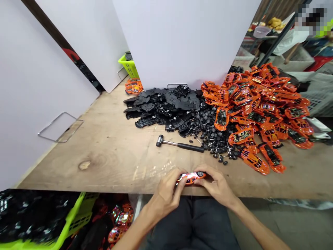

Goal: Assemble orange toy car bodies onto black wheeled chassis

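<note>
An orange toy car (pixel 191 177) is held between both hands just above the table's near edge, on its side with wheels showing along the top. My left hand (pixel 170 187) grips its left end, thumb across the near side. My right hand (pixel 215 182) pinches its right end near a black wheel. Beyond them lies a small hammer (pixel 179 144) with a black head and black handle. Behind the hammer are a pile of black car bases (pixel 166 104) and a heap of wheels on axles (pixel 210 128). Orange car bodies (pixel 260 104) are heaped to the right.
White panels (pixel 182 38) stand behind the wooden table (pixel 104 149). A wire handle (pixel 61 128) sticks out at left. Below left, a green basket (pixel 70 222) holds black parts, with orange bodies (pixel 122 218) beside it. Another green basket (pixel 130 66) stands behind. A blurred person (pixel 314 21) is at upper right.
</note>
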`<state>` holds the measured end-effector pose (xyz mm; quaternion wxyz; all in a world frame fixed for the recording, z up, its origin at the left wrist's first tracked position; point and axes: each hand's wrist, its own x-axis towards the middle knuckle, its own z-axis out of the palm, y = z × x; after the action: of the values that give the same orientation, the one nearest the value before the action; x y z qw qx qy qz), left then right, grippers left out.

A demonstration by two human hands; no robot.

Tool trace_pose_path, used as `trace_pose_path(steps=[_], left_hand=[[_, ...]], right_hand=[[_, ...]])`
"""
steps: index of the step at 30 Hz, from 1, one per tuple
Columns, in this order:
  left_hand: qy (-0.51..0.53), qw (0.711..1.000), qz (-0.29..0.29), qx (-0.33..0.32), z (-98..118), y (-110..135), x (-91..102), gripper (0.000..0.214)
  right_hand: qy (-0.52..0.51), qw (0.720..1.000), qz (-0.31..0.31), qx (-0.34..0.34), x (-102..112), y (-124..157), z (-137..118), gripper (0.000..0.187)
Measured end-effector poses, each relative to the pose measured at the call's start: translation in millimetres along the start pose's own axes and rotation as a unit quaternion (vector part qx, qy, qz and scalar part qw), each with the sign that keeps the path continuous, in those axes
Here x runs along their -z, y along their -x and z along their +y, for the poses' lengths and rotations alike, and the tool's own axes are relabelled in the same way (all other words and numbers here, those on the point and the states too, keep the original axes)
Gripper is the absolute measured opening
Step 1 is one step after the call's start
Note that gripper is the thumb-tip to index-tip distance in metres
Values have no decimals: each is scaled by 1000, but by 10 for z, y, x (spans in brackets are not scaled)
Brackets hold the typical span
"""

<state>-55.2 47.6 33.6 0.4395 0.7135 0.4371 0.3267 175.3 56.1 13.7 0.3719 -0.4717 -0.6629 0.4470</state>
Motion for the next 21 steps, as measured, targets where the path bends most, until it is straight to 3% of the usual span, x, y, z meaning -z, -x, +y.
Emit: trace_pose_path(steps=[3,5,8,11,12,13,15,17,19,21], left_hand=[[-46,999,-9,-8,175,6,29,41],[-26,997,67,36,236,42,-28,50],[62,977,163,122,230,179,-150,37],[243,939,120,214,197,389,-277,24],[341,903,88,248,186,455,-326,21],[448,847,52,280,171,511,-379,22],[644,693,-14,324,121,582,-488,28],[762,551,-46,338,43,604,-583,34],[811,477,-55,334,-45,599,-639,36],[826,451,-55,335,-112,587,-648,36]], right_hand=[[32,999,-41,0,35,-58,-287,15],[44,997,-59,-15,34,-112,-482,18],[27,992,-123,-4,46,-298,-622,25],[157,980,-78,95,38,-679,-547,31],[233,963,-44,128,10,-832,-495,32],[300,942,-20,152,-32,-982,-442,32],[373,911,-23,176,-140,-1224,-355,30],[383,905,-46,181,-216,-1317,-320,26],[336,925,-54,167,-194,-1215,-342,19],[254,957,-48,134,-60,-930,-399,13]])
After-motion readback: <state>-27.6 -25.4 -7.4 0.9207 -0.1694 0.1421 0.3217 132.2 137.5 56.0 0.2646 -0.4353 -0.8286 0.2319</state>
